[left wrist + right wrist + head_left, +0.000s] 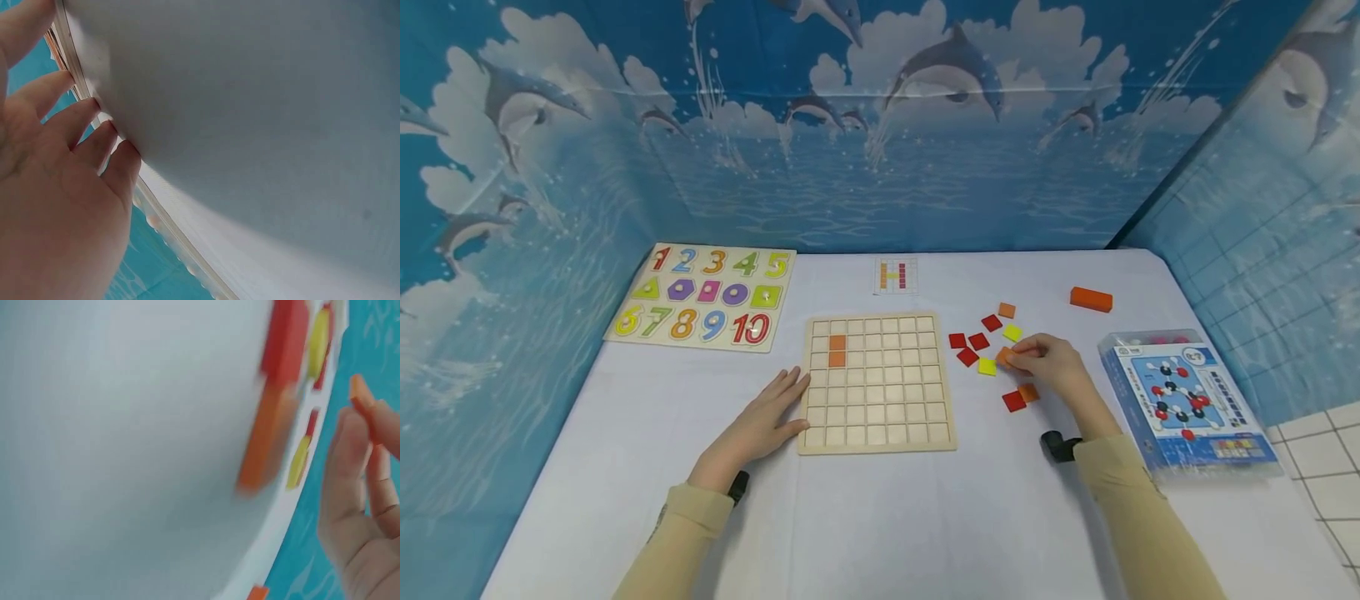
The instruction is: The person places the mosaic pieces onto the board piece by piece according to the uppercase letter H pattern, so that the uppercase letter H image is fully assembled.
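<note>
A wooden grid board (876, 454) lies mid-table, with two orange square tiles (837, 351) stacked in one column near its upper left. My left hand (767, 421) rests at the board's left edge, fingers spread and fairly straight; in the left wrist view the fingertips (128, 153) touch that edge. To the right of the board, my right hand (1051, 365) pinches an orange tile (360, 394) between thumb and finger, raised off the table in the right wrist view. Around it lie several red tiles (978, 342), yellow tiles (987, 367) and orange tiles (1007, 310).
Behind the board lies a small pattern card (896, 276). A number and shape puzzle board (700, 297) is at the back left. An orange block (1091, 299) lies at the back right, near a boxed molecule model set (1191, 404) at the right edge.
</note>
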